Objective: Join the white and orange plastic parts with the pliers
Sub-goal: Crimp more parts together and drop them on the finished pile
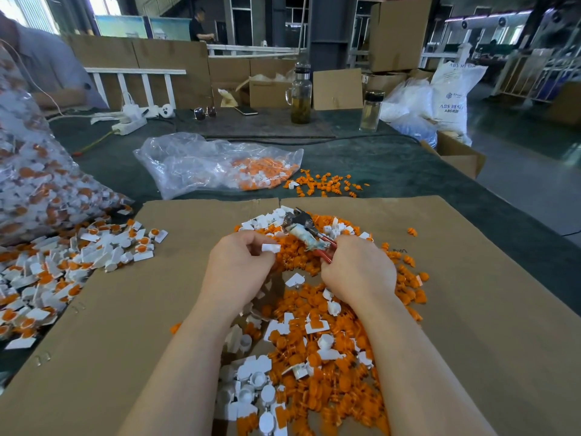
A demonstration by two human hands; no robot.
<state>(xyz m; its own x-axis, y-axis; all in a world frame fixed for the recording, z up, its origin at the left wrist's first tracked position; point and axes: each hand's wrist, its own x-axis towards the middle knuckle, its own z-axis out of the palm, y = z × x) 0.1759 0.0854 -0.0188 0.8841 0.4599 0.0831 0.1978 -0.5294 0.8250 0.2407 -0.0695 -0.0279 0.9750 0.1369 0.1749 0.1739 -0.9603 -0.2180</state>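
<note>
Our left hand [242,262] pinches a white part [271,247], level with the pliers [306,236] gripped by our right hand [358,269], jaws aimed toward the cardboard sheet's [471,278] far edge.

Matt brown cardboard sheet [471,309] carries smooth orange plastic parts [314,366] and glossy white plastic parts [254,382]; the pliers [306,232] show dull grey metal, shiny red-coated handles and grubby tape wrapping; a clear crinkled plastic bag [201,165] lies on the dark green cloth-like table cover [393,165]

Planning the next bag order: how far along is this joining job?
Done: a heap of joined pieces lies at left. In hand: left hand pinches a white part; right hand grips the pliers. Left: a large loose pile, so plenty remains.
</note>
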